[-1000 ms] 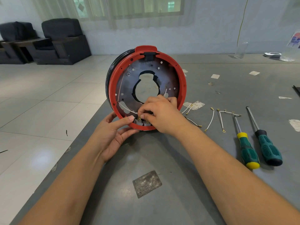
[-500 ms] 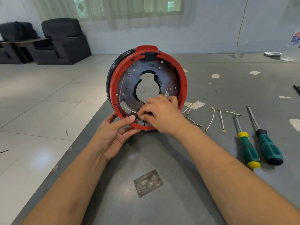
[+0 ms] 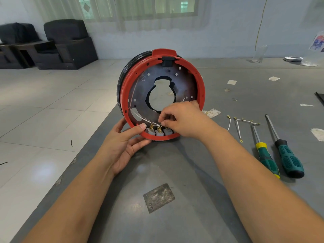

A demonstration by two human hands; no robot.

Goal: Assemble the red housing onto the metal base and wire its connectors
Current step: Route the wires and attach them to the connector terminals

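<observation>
My right hand (image 3: 182, 120) hides the rightmost connector (image 3: 168, 132) and my fingertips' grip. Both my forearms: cut off at frame bottom

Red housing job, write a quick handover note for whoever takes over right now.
Left hand: steadies the red housing at its lower rim, thumb on the edge.
Right hand: pinches a white wire over the connectors at the bottom.
Housing stands on edge on the table, already fitted round the metal base.
Left to do: finish the wiring. Spare wires and two screwdrivers lie to the right.
</observation>
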